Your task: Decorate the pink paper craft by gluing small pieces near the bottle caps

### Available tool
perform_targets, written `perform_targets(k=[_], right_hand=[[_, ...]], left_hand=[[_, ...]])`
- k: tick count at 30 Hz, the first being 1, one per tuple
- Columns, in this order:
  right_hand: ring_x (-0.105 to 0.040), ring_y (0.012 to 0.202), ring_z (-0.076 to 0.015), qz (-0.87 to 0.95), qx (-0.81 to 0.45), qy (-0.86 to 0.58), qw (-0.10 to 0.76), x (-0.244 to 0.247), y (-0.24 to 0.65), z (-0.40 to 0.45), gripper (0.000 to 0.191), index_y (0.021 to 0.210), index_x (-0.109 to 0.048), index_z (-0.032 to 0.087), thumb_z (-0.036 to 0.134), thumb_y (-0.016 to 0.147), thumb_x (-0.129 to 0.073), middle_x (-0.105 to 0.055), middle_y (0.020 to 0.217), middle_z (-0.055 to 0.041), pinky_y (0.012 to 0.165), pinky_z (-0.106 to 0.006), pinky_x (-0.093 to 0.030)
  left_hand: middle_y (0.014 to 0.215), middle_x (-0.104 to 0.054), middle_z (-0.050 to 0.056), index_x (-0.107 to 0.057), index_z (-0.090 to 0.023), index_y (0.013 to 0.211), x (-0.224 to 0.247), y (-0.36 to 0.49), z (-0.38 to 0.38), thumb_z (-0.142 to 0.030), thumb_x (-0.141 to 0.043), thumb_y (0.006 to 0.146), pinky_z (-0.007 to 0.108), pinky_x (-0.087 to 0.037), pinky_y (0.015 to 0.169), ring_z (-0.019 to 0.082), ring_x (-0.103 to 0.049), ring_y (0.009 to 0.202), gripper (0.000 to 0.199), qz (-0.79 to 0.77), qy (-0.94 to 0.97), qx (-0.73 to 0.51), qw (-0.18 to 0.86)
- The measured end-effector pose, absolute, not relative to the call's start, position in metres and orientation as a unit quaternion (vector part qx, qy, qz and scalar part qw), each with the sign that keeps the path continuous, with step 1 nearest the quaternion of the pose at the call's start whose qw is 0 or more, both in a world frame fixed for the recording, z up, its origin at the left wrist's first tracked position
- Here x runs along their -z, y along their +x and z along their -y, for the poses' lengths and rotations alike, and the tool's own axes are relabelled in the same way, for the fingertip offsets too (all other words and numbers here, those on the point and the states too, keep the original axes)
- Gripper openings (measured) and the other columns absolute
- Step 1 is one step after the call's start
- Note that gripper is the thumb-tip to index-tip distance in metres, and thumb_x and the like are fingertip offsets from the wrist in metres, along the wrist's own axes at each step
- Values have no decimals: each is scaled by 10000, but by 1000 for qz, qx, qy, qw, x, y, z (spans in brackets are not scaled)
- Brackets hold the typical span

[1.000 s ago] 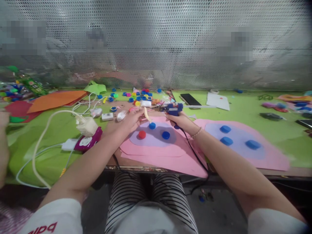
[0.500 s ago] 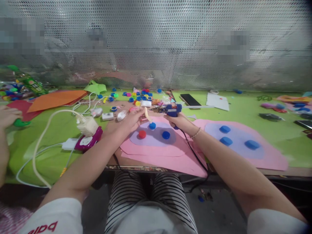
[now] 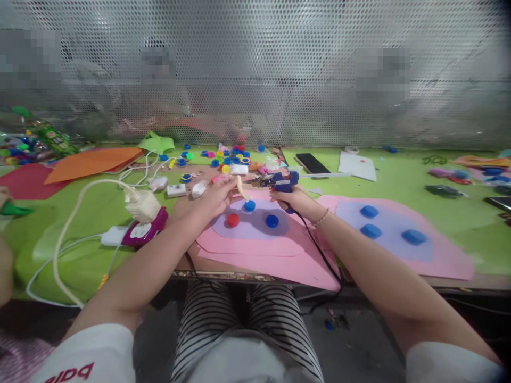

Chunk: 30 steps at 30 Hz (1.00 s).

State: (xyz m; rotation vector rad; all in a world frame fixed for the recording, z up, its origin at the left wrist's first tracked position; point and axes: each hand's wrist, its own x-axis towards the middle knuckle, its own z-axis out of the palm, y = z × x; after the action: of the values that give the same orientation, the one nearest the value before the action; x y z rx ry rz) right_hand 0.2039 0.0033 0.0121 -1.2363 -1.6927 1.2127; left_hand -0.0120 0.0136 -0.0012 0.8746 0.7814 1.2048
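My left hand (image 3: pixel 219 196) is closed, its fingertips pinching a curved cream-coloured piece (image 3: pixel 240 188) that hangs over the paper. In my right hand (image 3: pixel 300 201) is a blue glue gun (image 3: pixel 284 181), its nozzle pointing left toward that piece; a white stick (image 3: pixel 325 175) extends behind it. Below both hands lies a pink paper shape (image 3: pixel 247 246) with a lilac oval (image 3: pixel 252 230) on it. On the oval sit a red bottle cap (image 3: pixel 232 219), a blue cap (image 3: pixel 272 221) and another blue cap (image 3: pixel 249 206), the last just under the cream piece.
A second pink shape (image 3: pixel 455 263) with three blue caps lies at right. A purple power socket (image 3: pixel 146 229) with plugs and cables stands left. Loose caps (image 3: pixel 227 160), a phone (image 3: pixel 312 164) and orange paper (image 3: pixel 93 162) lie behind. A co-worker's hand (image 3: pixel 3 198) holds something green at far left.
The co-worker's hand has moved left and down with the green-handled thing, uncovering more red paper. My hands, the glue gun and the cream piece have hardly moved.
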Motion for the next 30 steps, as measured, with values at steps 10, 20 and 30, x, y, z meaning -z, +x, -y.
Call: perform_targets(k=[10,20,30], right_hand=[[-354,373,-62,644,-423,-528,357,-14,199,-2,258,561,-503,161,338,696,-634,-402,384,49,405,-217,-275],[-347,369,-59,643,-426,-522,364,-16,197,0,313,504,-417,183,292,701,-635,-395,379,51,412,-222,-276],[-372,394,-64,638,-498,-436,394,-7,208,-8,238,700,-613,135,353,637,-684,-432,424,59,409,-222,-263]], left_hand=[[688,-601,7,-583,-134,736,-3,-10,-10,-209,-651,751,301,-524,742,94,-594,645,102,-358,383,-523,672],[687,-587,5,-590,-132,748,-1,-11,-11,-230,-641,758,288,-511,688,95,-575,621,111,-339,414,-516,669],[680,-578,-10,-575,-134,739,0,-10,-13,-196,-626,769,301,-510,722,94,-586,636,85,-366,384,-526,665]])
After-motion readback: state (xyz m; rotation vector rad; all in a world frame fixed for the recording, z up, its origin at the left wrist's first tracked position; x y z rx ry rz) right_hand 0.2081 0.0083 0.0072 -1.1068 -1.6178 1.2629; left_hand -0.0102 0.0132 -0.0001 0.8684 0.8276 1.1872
